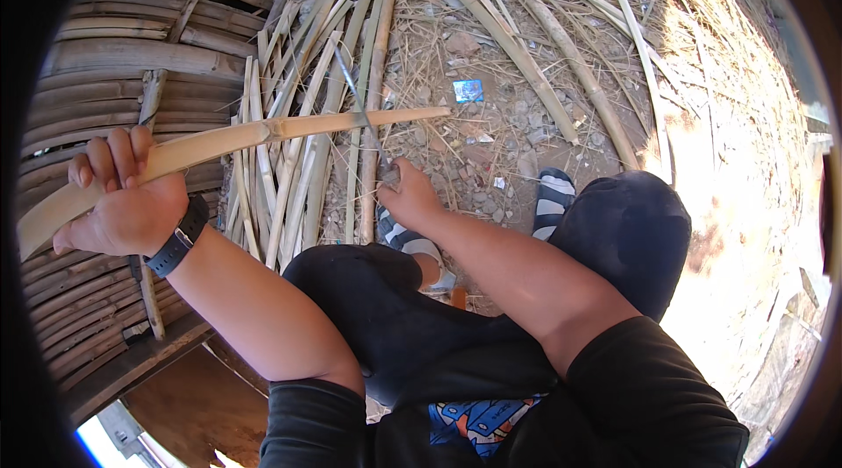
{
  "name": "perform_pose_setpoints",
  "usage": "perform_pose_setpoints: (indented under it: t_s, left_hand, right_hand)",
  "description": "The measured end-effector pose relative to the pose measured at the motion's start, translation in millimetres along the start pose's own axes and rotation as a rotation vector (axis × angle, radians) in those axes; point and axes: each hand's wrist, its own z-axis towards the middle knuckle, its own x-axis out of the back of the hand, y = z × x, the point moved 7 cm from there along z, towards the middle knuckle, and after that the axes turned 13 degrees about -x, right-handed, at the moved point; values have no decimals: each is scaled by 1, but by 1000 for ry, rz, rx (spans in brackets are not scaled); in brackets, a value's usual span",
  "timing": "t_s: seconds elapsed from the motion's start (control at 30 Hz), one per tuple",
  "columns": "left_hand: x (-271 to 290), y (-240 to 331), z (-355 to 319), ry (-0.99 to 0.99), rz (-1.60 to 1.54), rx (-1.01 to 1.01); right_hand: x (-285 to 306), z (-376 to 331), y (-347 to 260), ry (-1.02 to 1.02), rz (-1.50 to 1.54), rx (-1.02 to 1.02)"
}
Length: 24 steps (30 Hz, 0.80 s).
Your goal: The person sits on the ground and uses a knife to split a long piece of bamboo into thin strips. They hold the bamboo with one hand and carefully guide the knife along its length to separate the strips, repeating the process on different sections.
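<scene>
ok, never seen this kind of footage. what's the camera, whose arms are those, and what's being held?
There is one picture, from a fisheye camera worn on a person's head and looking down, so straight edges bend near the rim. The two bare forearms coming up from below are the wearer's own.

The left hand, with a black wristwatch, grips a long bamboo strip. The right hand holds a knife whose blade meets that strip.

More split bamboo strips lie on the dirt ground ahead, with dry straw and a small blue wrapper. A woven bamboo panel sits at left.
</scene>
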Motion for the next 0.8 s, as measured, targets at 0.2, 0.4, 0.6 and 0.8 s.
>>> perform_pose_setpoints:
  t_s: [0.2, 0.4, 0.6, 0.8]
  left_hand:
    - [24, 4, 4, 37, -3, 0]
    - [11, 2, 0, -16, -48, 23]
    - [21, 2, 3, -24, -67, 22]
    - [8, 11, -4, -32, -64, 23]
  right_hand:
    - [8, 11, -14, -138, 15, -144]
    - [3, 3, -41, -187, 30, 157]
    - [24, 29, 56, -198, 20, -450]
    - [0, -7, -44, -277, -78, 36]
